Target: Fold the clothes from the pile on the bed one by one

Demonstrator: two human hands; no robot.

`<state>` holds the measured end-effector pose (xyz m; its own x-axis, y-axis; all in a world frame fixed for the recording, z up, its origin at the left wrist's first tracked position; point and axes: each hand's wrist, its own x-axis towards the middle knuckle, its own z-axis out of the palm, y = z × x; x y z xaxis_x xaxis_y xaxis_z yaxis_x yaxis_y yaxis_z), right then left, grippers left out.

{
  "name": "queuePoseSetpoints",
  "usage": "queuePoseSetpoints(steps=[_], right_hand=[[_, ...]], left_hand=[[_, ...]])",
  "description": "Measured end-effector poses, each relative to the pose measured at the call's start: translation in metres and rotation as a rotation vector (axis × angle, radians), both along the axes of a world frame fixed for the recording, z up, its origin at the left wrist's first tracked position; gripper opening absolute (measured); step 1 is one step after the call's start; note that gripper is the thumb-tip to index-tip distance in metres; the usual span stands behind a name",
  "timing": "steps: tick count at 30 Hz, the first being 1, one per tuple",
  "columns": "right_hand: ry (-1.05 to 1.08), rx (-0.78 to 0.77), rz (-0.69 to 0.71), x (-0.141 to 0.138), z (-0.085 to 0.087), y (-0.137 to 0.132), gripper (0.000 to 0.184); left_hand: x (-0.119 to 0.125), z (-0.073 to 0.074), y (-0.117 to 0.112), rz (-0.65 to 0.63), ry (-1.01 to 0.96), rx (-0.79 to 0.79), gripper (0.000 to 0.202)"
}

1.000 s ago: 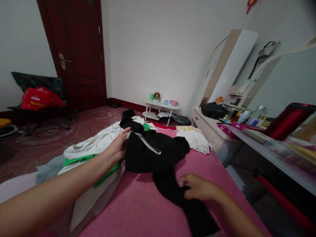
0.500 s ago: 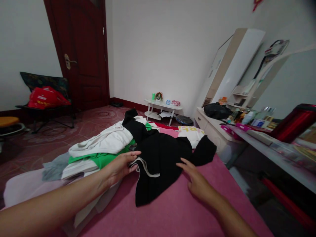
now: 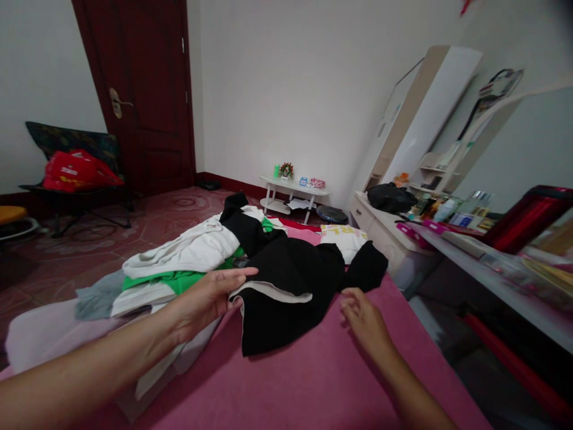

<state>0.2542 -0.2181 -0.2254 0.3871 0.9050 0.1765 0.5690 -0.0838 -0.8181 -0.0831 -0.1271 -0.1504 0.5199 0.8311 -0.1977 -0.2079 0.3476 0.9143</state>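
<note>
A black garment (image 3: 286, 286) with a pale trim lies on the pink bed cover (image 3: 308, 376). My left hand (image 3: 210, 295) grips its pale-trimmed left edge, thumb under the cloth and fingers stretched on top. My right hand (image 3: 362, 316) sits at the garment's right edge with fingers curled, pinching the black cloth. To the left of the garment lies a heap of white, green and grey clothes (image 3: 179, 269).
More clothes, white with yellow print (image 3: 344, 236) and red, lie at the bed's far end. A cluttered dresser (image 3: 447, 239) and a red pot (image 3: 523, 218) stand on the right. A dark door (image 3: 143, 89), a chair with a red bag (image 3: 76, 170) and a small white table (image 3: 290, 191) stand beyond.
The black garment has been pulled up the bed and bunched. My right hand went from the lower part of the cloth to its right edge; my left hand slid down along the trimmed edge.
</note>
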Motion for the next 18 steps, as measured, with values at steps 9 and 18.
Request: queuePoseSetpoints(steps=[9,18], right_hand=[[0.279,-0.22,0.159,-0.053,-0.028,0.022,0.059],[0.338,-0.212,0.17,-0.074,-0.02,0.018,0.039]], left_hand=[[-0.011,-0.018,-0.006,-0.277,1.077,1.051,0.043],[0.039,-0.042,-0.01,-0.434,1.325,1.301,0.074]])
